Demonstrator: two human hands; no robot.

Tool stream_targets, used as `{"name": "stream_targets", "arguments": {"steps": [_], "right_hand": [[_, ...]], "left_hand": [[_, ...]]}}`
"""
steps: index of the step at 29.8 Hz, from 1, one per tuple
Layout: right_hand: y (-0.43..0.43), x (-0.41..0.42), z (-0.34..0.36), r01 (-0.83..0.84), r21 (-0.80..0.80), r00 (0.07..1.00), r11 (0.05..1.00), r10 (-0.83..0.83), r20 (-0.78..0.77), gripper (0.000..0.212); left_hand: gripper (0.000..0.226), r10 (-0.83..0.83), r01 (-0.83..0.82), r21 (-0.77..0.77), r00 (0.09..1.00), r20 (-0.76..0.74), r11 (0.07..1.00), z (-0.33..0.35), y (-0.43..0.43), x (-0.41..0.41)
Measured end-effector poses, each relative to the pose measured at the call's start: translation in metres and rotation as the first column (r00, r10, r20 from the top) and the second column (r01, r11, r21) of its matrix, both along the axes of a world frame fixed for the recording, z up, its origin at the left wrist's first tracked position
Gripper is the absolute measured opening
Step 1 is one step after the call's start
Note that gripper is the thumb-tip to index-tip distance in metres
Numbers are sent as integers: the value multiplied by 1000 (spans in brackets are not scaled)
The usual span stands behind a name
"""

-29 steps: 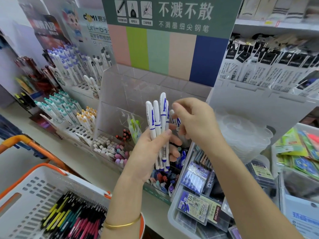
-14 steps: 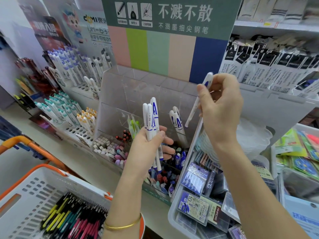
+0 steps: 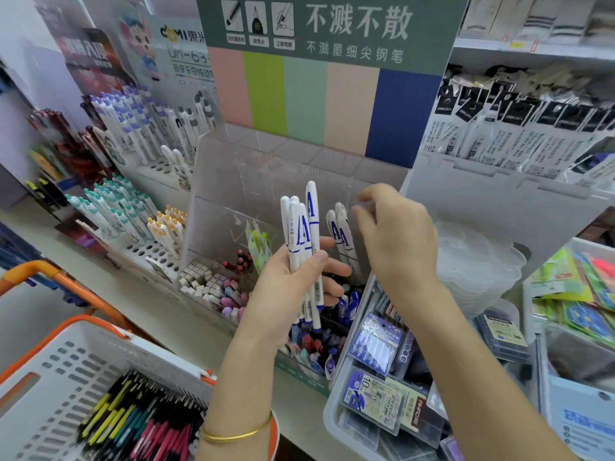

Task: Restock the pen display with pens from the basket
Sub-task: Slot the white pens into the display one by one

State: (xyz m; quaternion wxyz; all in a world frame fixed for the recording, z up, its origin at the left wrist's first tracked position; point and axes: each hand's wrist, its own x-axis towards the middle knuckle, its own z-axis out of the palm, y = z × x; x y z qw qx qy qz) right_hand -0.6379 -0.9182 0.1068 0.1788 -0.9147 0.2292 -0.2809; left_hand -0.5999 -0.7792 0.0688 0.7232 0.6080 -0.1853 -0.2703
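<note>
Pens (image 3: 301, 234): about four, white with blue marks, upright in a bundle in front of the display (image 3: 266, 168). The left hand (image 3: 286, 294) grips them between thumb and fingers. The right hand (image 3: 396, 234) is just right of the bundle, at the display's right compartment. Its fingers are loosely bent with nothing visible in them; the tips are blurred. Matching stocked pens (image 3: 341, 234) stand in that compartment, leaning back.

Step, as judged: feeding the bundle into the display one pen at a time, with the right hand between placements. The next move calls for pinching one cap, drawing that pen clear of the left thumb, and lowering it tip-first beside the stocked pens.

Around: the basket (image 3: 50, 377), below-left of the display, holds more coloured pens (image 3: 143, 424). Erasers (image 3: 199, 284) sit in the display's front-left corner, a tray (image 3: 332, 407) of refill packs lies lower right, and clear cups (image 3: 476, 261) stand to the right.

In the way: the display's clear walls must be cleared from above, and the leaning stocked pens could be knocked.
</note>
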Motion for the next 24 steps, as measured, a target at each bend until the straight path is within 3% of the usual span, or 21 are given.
{"name": "stream_targets", "arguments": {"steps": [2, 4, 6, 8, 10, 12, 15, 18, 21, 24], "right_hand": [[1, 0, 5, -182, 296, 973, 938, 128, 192, 18], [3, 0, 6, -314, 552, 949, 773, 234, 213, 14], [3, 0, 5, -357, 635, 932, 685, 305, 195, 14], [1, 1, 5, -388, 643, 922, 661, 265, 283, 9], [-6, 2, 7, -383, 611, 892, 693, 106, 440, 2], [-15, 3, 9, -325, 515, 825, 794, -28, 564, 5], [-21, 2, 8, -241, 331, 814, 912, 4, 581, 16], [-14, 2, 1, -225, 193, 896, 955, 125, 425, 38], [-8, 4, -10, -171, 40, 974, 985, 163, 160, 30], [-4, 5, -19, -162, -41, 986, 986, 160, -49, 18]], "left_hand": [[21, -40, 40, -7, 999, -3, 999, 2, -1, -1], [20, -84, 84, 4, 996, 17, 996, 3, -3, -3], [17, -111, 111, 18, 993, 33, 994, 4, -5, -4], [19, -110, 110, 14, 994, 4, 994, 3, -6, -4], [20, -70, 71, 6, 997, -44, 997, 1, -5, -2], [18, -8, 9, 39, 1000, -27, 999, -1, -3, 2], [17, 44, -45, 80, 999, 18, 996, -3, -2, 6], [15, 39, -44, 89, 998, 51, 995, -1, -5, 5], [12, 27, -29, 73, 999, 25, 997, 0, -7, 3], [14, 31, -31, 38, 1000, -2, 999, -1, -7, 3]]}}
